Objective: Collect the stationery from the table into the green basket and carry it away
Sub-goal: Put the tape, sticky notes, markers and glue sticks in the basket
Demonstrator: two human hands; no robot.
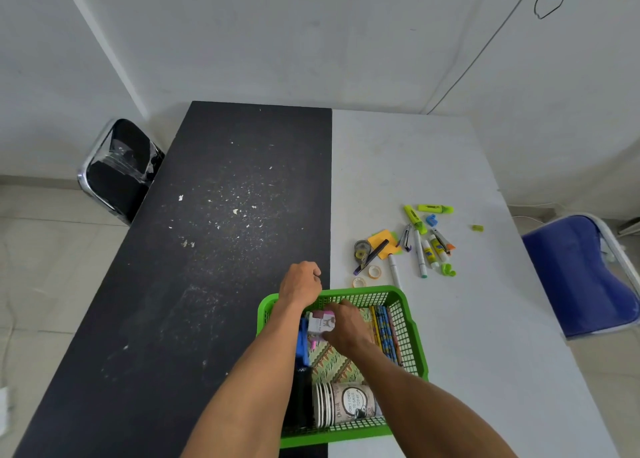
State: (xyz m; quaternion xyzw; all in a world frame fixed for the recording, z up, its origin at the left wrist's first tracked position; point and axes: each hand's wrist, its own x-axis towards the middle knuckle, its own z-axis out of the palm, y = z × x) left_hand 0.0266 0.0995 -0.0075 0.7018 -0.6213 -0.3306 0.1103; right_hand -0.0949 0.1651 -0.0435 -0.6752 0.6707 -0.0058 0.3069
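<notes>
The green basket [408, 333] stands at the near edge of the table, across the seam between its black and white halves. Inside lie a stack of paper cups [343, 404], a patterned notebook [332, 360], several pencils [384, 333] and a blue item. My left hand [300, 283] grips the basket's far left rim, fingers curled. My right hand [346, 326] is inside the basket and holds a small white and pink box [320, 322]. Loose stationery [415, 246] lies on the white half beyond the basket: highlighters, glue sticks, markers, tape rolls, sticky notes, a sharpener.
A black chair [117, 167] stands at the table's far left. A blue chair [581, 277] stands on the right. A small green sharpener [478, 228] lies apart near the right edge. The black tabletop [207, 250] is speckled with white flecks.
</notes>
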